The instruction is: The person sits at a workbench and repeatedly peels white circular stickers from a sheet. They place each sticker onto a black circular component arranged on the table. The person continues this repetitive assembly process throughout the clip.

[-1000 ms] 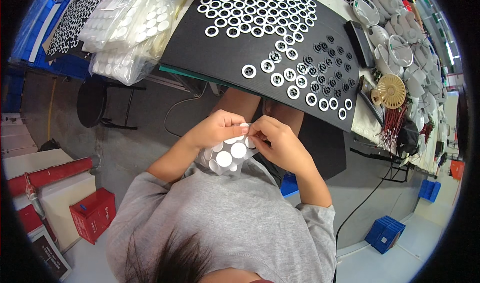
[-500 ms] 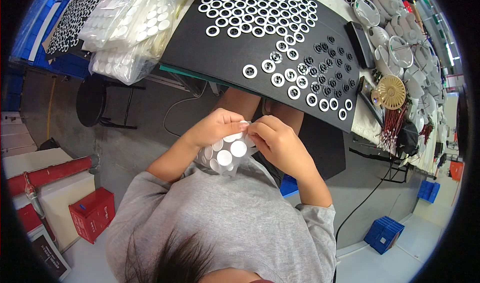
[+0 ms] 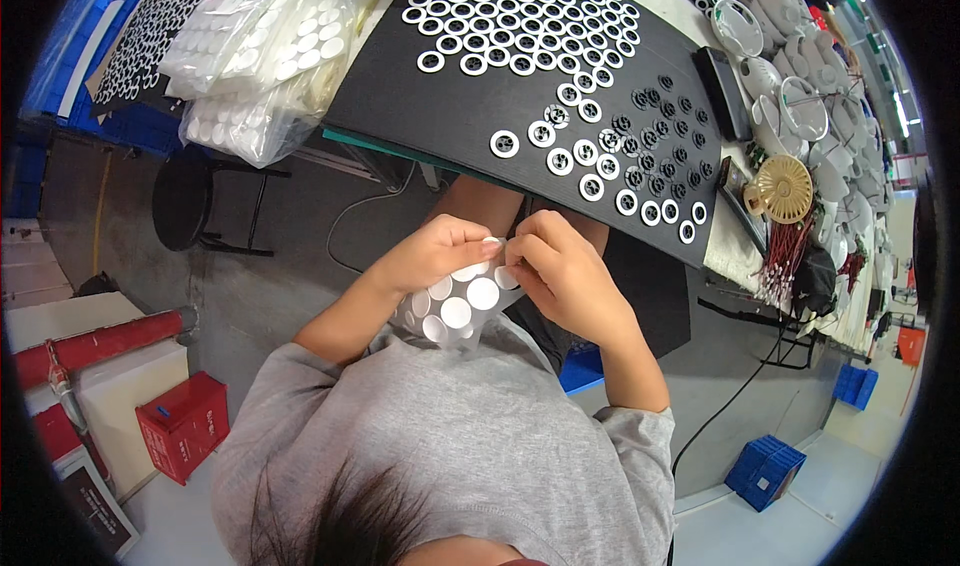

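Observation:
My left hand [image 3: 438, 252] grips a clear sheet of round white stickers [image 3: 458, 308] over my lap. My right hand [image 3: 561, 271] pinches at the sheet's top edge beside the left fingertips; I cannot tell whether a sticker is between its fingers. Just beyond my hands lies a black mat [image 3: 470, 106] carrying several white rings [image 3: 505, 144] and several small black round parts [image 3: 668, 136] in rows.
Clear bags of white discs [image 3: 262, 56] lie at the mat's left. A black stool [image 3: 182, 198] stands below them. Round clear parts, a tan fan-like disc [image 3: 783, 188] and red wires [image 3: 782, 261] crowd the right. Red boxes [image 3: 183, 424] and blue crates [image 3: 764, 471] sit on the floor.
My hands and the sticker sheet stay nearly in place over my lap; only the fingertips shift slightly at the sheet's top edge.

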Tool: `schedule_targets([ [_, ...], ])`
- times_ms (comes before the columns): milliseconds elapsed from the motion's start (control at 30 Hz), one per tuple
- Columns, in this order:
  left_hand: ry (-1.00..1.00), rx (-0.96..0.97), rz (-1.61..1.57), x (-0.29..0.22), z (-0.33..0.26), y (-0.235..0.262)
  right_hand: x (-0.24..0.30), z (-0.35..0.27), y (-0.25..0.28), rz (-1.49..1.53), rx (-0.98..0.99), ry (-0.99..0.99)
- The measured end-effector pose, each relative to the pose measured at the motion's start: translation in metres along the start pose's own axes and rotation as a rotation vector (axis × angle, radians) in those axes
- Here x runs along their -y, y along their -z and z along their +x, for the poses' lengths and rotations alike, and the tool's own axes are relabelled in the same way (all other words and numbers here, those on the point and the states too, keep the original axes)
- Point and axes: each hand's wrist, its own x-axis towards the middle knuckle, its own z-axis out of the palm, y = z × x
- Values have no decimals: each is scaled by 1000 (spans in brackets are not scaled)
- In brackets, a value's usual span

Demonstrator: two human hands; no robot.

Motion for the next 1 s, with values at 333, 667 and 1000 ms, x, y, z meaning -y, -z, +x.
schedule_targets([
  [333,-57,-176,24,7,1,12,-16,11,33,194,-26,-134],
  [667,-45,-237,14,6,-4,17,-82,62,52,99,-238,-464],
  [1000,-47,-232,-9,8,-6,17,-99,80,40,-143,-233,-493],
])
